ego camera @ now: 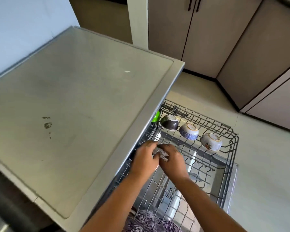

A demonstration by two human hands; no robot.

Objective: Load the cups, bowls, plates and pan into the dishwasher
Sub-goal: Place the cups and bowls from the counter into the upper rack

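Note:
The dishwasher's upper wire rack (pixel 231 148) is pulled out below the counter edge. Three bowls sit upside down along its far row: a dark bowl (pixel 169 122), a blue-and-white bowl (pixel 189 131) and a white floral bowl (pixel 211 141). A green item (pixel 156 116) peeks out under the counter edge. My left hand (pixel 145 159) and my right hand (pixel 173 160) meet over the rack's left side. Their fingers curl around a small shiny metal cup (pixel 159 154), which they mostly hide. Another shiny piece (pixel 157 135) stands just beyond the hands.
A grey countertop (pixel 74 97) overhangs the rack on the left. Beige cabinet doors (pixel 208 39) stand across the tiled floor (pixel 266 164). The open dishwasher door (pixel 174 203) shows through the rack wires. Patterned purple fabric (pixel 146 221) lies at the bottom.

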